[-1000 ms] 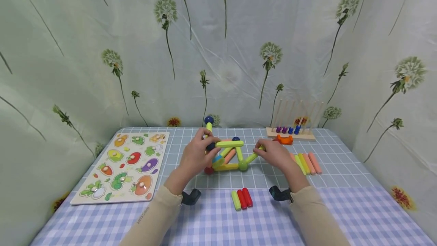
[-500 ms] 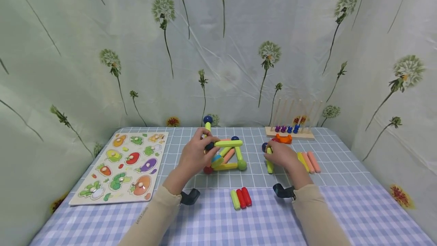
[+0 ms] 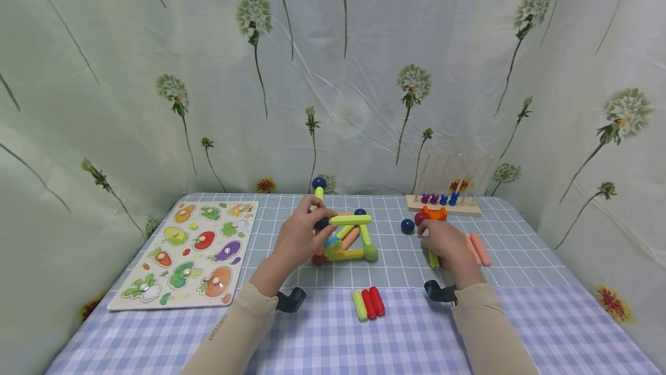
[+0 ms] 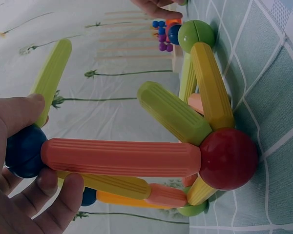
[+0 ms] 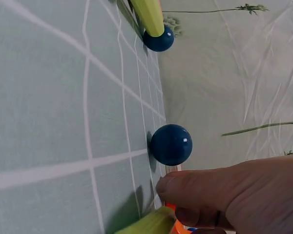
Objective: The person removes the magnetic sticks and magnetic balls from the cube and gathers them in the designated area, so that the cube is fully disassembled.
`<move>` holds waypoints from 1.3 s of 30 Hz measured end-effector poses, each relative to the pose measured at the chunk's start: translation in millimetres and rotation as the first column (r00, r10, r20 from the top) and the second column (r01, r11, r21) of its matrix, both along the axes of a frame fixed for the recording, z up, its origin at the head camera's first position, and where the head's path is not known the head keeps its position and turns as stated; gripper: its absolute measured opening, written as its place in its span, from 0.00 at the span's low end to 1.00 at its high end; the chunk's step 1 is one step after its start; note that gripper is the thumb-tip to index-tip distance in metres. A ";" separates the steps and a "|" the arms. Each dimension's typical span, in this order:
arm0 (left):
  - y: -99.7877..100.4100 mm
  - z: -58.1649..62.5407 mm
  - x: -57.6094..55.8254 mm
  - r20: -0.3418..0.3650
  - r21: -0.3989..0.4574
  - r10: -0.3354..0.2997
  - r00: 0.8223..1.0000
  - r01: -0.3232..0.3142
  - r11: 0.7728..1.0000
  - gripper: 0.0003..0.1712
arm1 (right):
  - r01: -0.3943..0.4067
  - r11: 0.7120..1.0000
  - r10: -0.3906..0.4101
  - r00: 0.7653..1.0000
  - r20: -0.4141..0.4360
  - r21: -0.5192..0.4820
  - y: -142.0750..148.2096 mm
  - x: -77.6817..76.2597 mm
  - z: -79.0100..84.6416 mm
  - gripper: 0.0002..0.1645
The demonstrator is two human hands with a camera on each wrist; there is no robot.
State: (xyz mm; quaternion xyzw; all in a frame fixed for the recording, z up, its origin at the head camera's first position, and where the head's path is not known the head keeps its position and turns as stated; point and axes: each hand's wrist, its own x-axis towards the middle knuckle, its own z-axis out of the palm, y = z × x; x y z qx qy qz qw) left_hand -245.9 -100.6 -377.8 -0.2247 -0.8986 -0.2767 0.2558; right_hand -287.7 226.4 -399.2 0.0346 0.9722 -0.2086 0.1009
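Note:
At the upper left corner of a magnetic rod-and-ball frame, my left hand point(image 3: 299, 236) grips a dark blue ball point(image 4: 27, 151). In the left wrist view, its thumb also presses a yellow-green rod point(image 4: 53, 80) that sticks out from this ball. An orange-red rod point(image 4: 122, 157) joins the ball to a red ball point(image 4: 228, 158) on the table. Farther right, my right hand point(image 3: 446, 243) is low over the table, fingers curled at the end of another yellow-green rod point(image 5: 149, 223), partly hidden by the hand. A loose blue ball point(image 5: 171, 145) lies beside its thumb.
A vegetable puzzle board point(image 3: 189, 248) lies at left. A peg stand with beads point(image 3: 450, 204) is at the back right, behind a red ball point(image 3: 420, 218) and an orange piece point(image 3: 435, 213). Orange rods point(image 3: 480, 249) lie right of my right hand; short rods point(image 3: 369, 304) lie in front.
My right hand has pulled the yellow-green rod away from the frame's green ball and moved right with it. A blue ball now lies loose on the table. The left hand has kept its grip.

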 end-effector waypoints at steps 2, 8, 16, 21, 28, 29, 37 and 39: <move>-0.7 -0.3 0.0 0.002 -0.004 0.002 1.000 -0.002 1.000 0.13 | -0.017 1.000 0.017 0.999 -0.033 0.014 -2.4 -1.4 -0.8 0.17; -0.8 -0.3 -0.1 0.012 -0.008 0.004 1.000 -0.004 1.000 0.13 | -0.112 0.993 0.114 0.977 -0.181 0.023 -20.7 -5.0 1.6 0.14; -0.5 -3.7 3.0 0.030 -0.025 0.018 0.999 -0.017 1.000 0.13 | -0.232 0.955 0.177 0.946 -0.272 -0.183 -68.9 2.5 -3.9 0.18; 0.2 -2.4 1.8 0.004 -0.012 -0.005 1.000 0.005 1.000 0.13 | -0.240 0.961 0.200 0.948 -0.249 -0.140 -95.3 -2.8 -4.4 0.22; 0.2 -1.5 -0.7 -0.018 -0.011 0.003 1.000 -0.003 1.000 0.13 | -0.171 0.982 0.159 0.978 -0.135 -0.077 -112.5 -12.5 -7.3 0.39; 0.2 -1.7 -0.9 -0.020 -0.014 0.001 1.000 -0.001 1.000 0.12 | -0.165 0.984 0.156 0.980 -0.127 -0.069 -113.2 -13.5 -8.5 0.41; -0.2 -1.1 -1.5 -0.028 -0.019 -0.020 0.999 0.020 1.000 0.12 | -0.171 0.984 0.163 0.978 -0.132 -0.052 -115.4 -18.5 -13.2 0.38; -0.3 -1.2 -1.5 -0.026 -0.021 -0.017 1.000 0.016 1.000 0.12 | -0.199 0.980 0.193 0.971 -0.140 -0.027 -117.0 -19.4 -13.0 0.29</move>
